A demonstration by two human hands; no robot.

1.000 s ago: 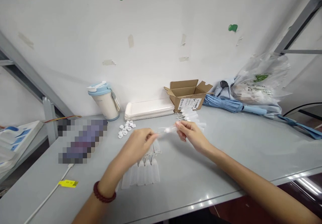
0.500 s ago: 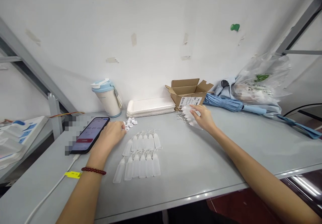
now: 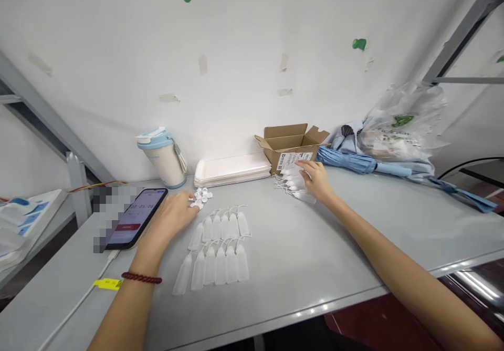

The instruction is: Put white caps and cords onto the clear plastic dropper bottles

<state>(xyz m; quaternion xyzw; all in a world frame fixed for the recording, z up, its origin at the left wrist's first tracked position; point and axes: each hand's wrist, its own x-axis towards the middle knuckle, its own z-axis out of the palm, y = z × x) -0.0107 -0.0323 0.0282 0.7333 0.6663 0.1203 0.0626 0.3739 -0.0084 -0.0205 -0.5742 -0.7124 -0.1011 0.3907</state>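
At the small pile of white caps, my left hand has its thumb and fingertips closed around a cap at the near edge. My right hand reaches to a heap of translucent squeeze bottles before the cardboard box. Its thumb and fingers pinch one of those bottles, partly hidden by the fingers. Between my hands, similar bottles lie flat in two rows, a back row and a front row. Thin white curved tips extend from their necks, pointing away from me.
An open cardboard box, a stack of white trays and a blue-lidded cup stand along the wall. A phone with a timer lies left. A folded blue umbrella and a plastic bag lie right.
The view has shifted slightly. My left thumb and fingers have moved in at the near side of the caps. My right hand remains at the bottle heap, with its fingers slightly shifted.
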